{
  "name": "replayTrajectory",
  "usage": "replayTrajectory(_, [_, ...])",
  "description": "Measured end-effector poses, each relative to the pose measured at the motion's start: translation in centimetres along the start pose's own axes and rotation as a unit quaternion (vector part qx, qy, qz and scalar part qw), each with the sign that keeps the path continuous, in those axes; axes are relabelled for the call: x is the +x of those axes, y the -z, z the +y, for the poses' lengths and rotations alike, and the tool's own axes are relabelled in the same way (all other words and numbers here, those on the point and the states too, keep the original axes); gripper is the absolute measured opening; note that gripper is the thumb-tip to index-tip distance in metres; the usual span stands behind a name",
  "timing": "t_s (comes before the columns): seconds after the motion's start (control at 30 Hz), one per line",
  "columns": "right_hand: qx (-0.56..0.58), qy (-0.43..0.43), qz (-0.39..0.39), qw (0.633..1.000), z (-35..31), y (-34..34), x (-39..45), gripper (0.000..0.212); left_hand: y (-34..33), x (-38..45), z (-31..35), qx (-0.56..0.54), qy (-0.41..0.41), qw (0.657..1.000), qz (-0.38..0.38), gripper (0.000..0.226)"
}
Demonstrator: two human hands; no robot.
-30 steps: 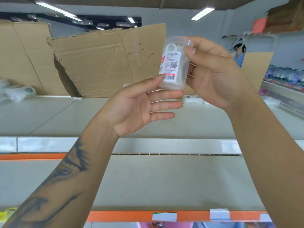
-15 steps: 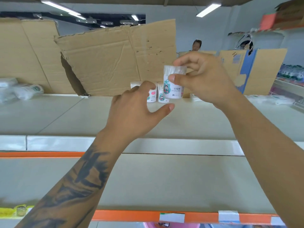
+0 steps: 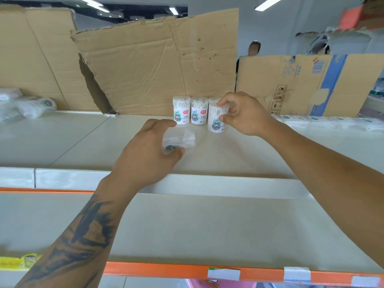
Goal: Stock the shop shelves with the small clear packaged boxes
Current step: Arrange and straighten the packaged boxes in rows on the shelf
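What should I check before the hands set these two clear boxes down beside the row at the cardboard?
1. Right hand grips a small clear plastic box with a cartoon label: ok.
2. Left hand holds a second, blurred clear box: ok, though how firmly, cannot tell.
3. Two clear labelled boxes stand upright against the torn brown cardboard sheet: ok.
4. Right-hand box upright, label forward: ok.
5. Right-hand box resting on the pale upper shelf: cannot tell.
6. Bare shelf space in front of the row: ok.
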State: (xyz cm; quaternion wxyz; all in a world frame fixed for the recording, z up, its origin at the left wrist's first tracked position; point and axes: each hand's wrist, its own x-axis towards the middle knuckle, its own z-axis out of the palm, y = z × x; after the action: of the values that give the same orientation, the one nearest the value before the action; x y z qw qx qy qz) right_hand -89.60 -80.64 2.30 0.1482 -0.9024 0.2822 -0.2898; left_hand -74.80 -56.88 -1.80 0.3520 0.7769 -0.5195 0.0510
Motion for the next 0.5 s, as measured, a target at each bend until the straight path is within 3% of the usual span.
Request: replayTrajectory(0.5, [-0.054, -0.020, 0.049, 0.997, -0.15, -0.82, 0.15, 0.035, -0.37, 0.40, -0.62, -0.008, 0.015, 1.000, 0.008, 0.049])
